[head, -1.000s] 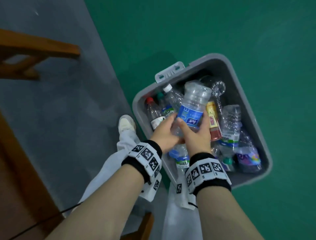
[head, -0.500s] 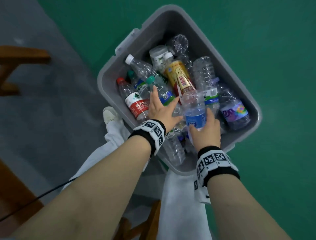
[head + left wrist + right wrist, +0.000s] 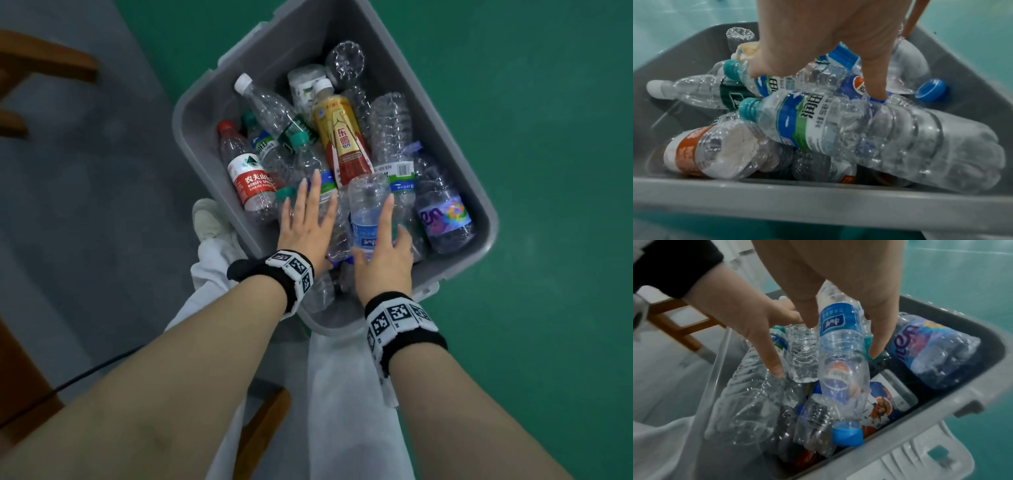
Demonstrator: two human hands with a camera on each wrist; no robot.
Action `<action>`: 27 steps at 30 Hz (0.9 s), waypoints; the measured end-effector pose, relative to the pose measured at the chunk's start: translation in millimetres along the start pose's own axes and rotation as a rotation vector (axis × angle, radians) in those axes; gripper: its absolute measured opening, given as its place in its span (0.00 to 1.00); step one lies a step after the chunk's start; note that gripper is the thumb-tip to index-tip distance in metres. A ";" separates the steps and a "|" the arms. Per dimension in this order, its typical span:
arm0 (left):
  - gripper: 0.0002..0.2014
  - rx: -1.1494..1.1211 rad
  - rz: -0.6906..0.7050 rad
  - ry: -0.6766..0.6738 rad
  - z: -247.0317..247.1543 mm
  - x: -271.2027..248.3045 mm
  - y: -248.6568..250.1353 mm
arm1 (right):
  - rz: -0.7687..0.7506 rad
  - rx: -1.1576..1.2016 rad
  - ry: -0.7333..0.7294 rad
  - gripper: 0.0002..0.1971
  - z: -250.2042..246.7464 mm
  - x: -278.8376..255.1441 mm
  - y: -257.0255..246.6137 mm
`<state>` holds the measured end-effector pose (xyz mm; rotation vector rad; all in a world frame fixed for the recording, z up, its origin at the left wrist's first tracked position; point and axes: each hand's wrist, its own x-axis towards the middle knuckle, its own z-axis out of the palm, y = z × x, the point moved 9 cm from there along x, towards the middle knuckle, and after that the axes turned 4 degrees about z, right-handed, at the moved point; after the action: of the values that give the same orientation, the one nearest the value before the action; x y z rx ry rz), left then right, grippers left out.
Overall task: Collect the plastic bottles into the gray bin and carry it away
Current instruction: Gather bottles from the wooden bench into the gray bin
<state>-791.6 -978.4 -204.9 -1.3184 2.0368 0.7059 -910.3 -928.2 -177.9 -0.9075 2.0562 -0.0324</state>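
The gray bin [image 3: 205, 113] [image 3: 818, 203] [image 3: 941, 426] stands on the floor, filled with several plastic bottles, among them a red-labelled one [image 3: 251, 181], a yellow one [image 3: 342, 140] and a purple-labelled one [image 3: 445, 216]. My right hand [image 3: 383, 246] [image 3: 840, 318] holds a blue-labelled bottle [image 3: 368, 212] [image 3: 840, 353] loosely between thumb and near-straight fingers. That bottle stands cap down among the others at the bin's near end. My left hand [image 3: 308, 219] [image 3: 818, 48] [image 3: 756, 324] is spread flat, fingertips touching the crushed clear bottles [image 3: 859, 129] just left of it.
Wooden furniture [image 3: 44, 58] stands at the far left and a wooden leg [image 3: 263, 428] near my legs. A black cable [image 3: 85, 373] crosses the grey floor. My shoe [image 3: 209, 219] touches the bin's left side. A loose blue cap [image 3: 931, 91] lies inside the bin.
The blue-labelled bottle has gone down cap-first into the bin. My left hand has let go of it and spread over the pile. My right fingers have straightened along it.
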 end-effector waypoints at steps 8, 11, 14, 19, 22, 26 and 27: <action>0.76 0.118 0.019 -0.035 19.2 9.8 -1.5 | -0.164 -0.135 0.105 0.48 3.4 12.3 -16.1; 0.81 0.150 0.057 -0.067 20.8 11.9 -7.7 | -0.157 -0.174 0.128 0.48 6.3 18.9 -17.8; 0.84 0.155 0.087 -0.080 24.7 12.0 -13.7 | -0.135 -0.211 0.120 0.46 12.1 24.6 -21.8; 0.86 0.101 0.114 -0.084 30.7 16.1 -13.2 | -0.104 -0.292 0.126 0.49 22.9 34.9 -26.4; 0.85 0.085 0.138 -0.098 37.2 20.5 -16.0 | -0.137 -0.303 0.141 0.48 27.2 35.9 -24.1; 0.86 0.088 0.167 -0.108 44.2 14.1 -30.9 | -0.199 -0.334 0.094 0.48 36.6 37.7 -29.3; 0.85 0.092 0.165 -0.112 44.5 10.6 -33.3 | -0.201 -0.337 0.088 0.48 38.0 38.2 -31.4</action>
<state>-755.3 -965.2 -246.2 -1.0448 2.0781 0.7331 -878.2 -963.6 -218.0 -1.3390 2.0790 0.1739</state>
